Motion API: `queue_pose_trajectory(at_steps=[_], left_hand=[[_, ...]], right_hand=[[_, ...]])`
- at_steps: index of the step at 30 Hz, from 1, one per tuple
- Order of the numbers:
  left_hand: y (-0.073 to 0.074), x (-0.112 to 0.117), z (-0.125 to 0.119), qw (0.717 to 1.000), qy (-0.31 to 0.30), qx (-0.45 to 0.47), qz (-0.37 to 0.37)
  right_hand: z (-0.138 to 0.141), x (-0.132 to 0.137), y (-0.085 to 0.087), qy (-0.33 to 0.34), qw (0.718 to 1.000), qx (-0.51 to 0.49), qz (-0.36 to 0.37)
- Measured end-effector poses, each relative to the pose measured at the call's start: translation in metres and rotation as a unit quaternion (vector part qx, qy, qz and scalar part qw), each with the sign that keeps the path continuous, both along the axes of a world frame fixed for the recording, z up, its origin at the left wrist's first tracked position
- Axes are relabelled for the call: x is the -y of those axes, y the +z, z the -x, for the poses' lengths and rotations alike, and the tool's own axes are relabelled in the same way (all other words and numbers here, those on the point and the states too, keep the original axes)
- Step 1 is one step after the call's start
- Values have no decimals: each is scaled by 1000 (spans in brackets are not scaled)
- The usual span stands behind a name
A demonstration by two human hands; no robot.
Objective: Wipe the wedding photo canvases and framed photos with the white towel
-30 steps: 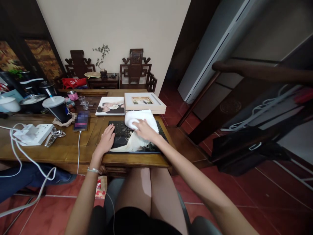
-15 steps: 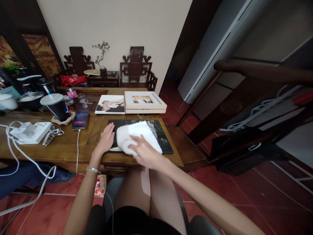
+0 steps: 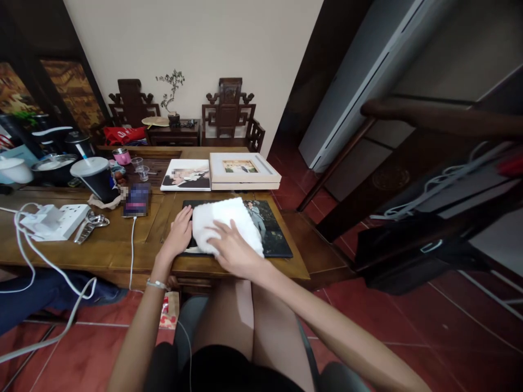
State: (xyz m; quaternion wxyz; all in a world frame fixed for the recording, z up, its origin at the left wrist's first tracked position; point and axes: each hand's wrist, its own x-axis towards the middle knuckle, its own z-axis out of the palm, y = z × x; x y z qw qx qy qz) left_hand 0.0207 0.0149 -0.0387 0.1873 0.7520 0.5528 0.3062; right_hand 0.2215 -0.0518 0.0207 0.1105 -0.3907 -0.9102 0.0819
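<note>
A dark photo panel (image 3: 278,237) showing a standing figure lies flat near the table's front edge. Over its left and middle part is spread a fluffy white cloth (image 3: 224,209). My right hand (image 3: 237,247) presses on the cloth from above, its fingers spread. My left hand (image 3: 180,231) rests flat across the panel's left edge, fingers stretched out, just beside the cloth. Much of the picture is hidden under the cloth and hands.
Behind the panel are a white photo book (image 3: 186,175) and a cream framed box (image 3: 245,171). To the left sit a charging phone (image 3: 137,200), a dark lidded cup (image 3: 96,177), a key bunch (image 3: 90,226) and a white power strip (image 3: 61,220) with cables.
My right hand has slid the cloth a little to the left over the panel, so more of the pictured figure shows. My left hand has stayed in place.
</note>
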Motion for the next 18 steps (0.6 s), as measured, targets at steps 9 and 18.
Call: queue_pose_trajectory(at_steps=[9,18], left_hand=[[4,3,-2,1000,6,10,14],[16,9,-2,985,26,145,-92]], right_hand=[[-55,34,9,-6,997,-35,70],[22,-37,7,-76,997,0,8]])
